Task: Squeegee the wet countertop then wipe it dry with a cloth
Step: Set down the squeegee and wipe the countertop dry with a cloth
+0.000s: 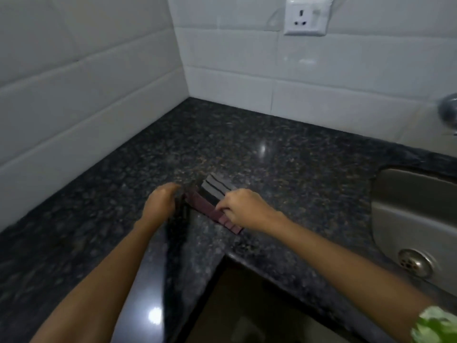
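A person's two bare forearms reach in over the near edge of a dark speckled granite countertop (284, 154), a green-and-white patterned sleeve (435, 325) showing at the lower right. The left hand (160, 203) is curled over a dark, blurred edge of material that hangs down toward the counter's front; what exactly it grips cannot be made out. The right hand (243, 209) has its fingers bent and pinched down on a folded striped cloth in maroon and grey (212, 201), which lies flat on the stone between the two hands, its grey end pointing away toward the wall. The cloth looks soft, light and limp, likely to bunch or slide on the glossy, possibly damp granite, so it is best taken by a folded edge or pressed under a flat palm. No squeegee can be identified with certainty. To the right sits a stainless steel sink (405, 204) with a round metal drain (414, 263). Beyond, white glazed wall tiles (94, 78) meet in the corner, carrying a white wall socket (306, 17), with a blurred chrome tap (448, 111) at the right edge.
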